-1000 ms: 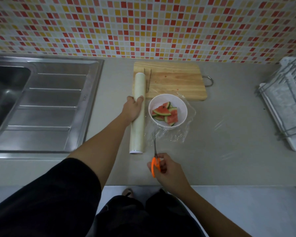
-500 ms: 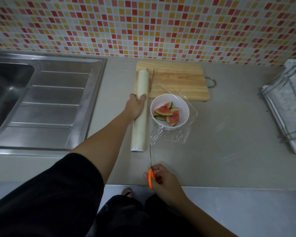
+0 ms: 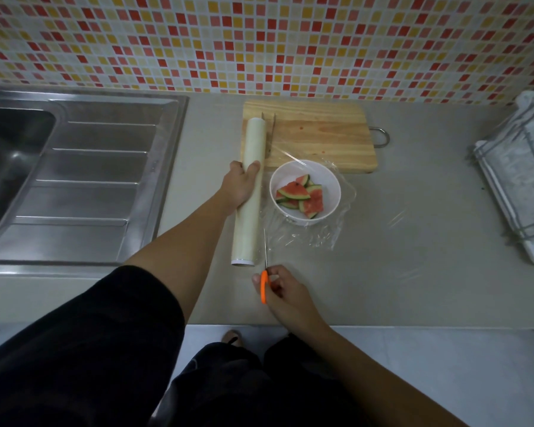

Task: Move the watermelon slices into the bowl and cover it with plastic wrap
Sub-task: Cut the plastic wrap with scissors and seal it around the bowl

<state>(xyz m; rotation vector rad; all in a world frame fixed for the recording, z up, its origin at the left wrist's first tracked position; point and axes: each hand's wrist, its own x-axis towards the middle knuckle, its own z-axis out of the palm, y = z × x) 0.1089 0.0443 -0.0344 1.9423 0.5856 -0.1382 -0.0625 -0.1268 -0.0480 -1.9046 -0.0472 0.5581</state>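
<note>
A white bowl (image 3: 329, 183) holding several watermelon slices (image 3: 301, 197) stands on the counter just in front of the wooden cutting board (image 3: 321, 137). A sheet of clear plastic wrap (image 3: 309, 235) lies over and around the bowl, reaching toward the roll. My left hand (image 3: 240, 188) grips the long pale roll of plastic wrap (image 3: 250, 192), which lies left of the bowl. My right hand (image 3: 282, 289) holds orange-handled scissors (image 3: 264, 272) near the counter's front edge, blades pointing away between the roll and the bowl.
Metal tongs (image 3: 271, 134) lie on the board beside the roll's far end. A steel sink with a ribbed drainer (image 3: 84, 183) fills the left. At the right edge stands a white dish rack (image 3: 518, 180). Mosaic tiles back the counter.
My right hand has drawn the scissors a little toward the counter's front edge and to the left. My left hand still grips the roll.
</note>
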